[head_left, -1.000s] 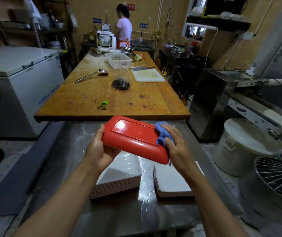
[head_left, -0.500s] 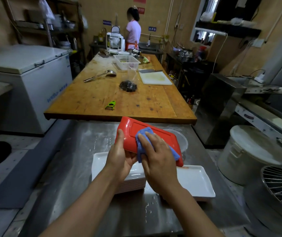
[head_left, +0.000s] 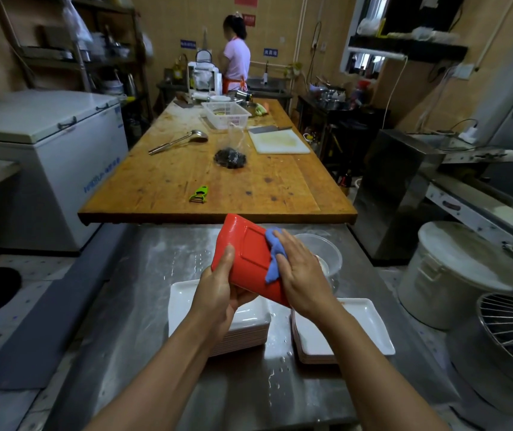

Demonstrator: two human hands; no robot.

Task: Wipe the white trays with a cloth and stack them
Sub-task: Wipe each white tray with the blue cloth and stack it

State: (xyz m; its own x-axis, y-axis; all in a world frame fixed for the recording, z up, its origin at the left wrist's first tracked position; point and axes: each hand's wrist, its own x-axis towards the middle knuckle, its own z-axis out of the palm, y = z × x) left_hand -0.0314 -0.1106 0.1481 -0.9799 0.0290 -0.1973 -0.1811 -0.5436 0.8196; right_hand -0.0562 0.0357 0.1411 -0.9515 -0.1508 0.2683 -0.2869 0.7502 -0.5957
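My left hand grips the near end of a tray held up over the steel surface, thumb curled over its edge. The red underside faces me. My right hand lies fairly flat, fingers nearly straight, pressing the blue cloth against that underside.

Below, two stacks of white trays sit on the surface: a taller left stack beneath my left wrist, and a lower right stack just beside it. I cannot tell which is wiped and which is waiting; water drops lie between them.

So I judge the job mid-way: this tray is being wiped and not yet stacked, and more trays probably remain.
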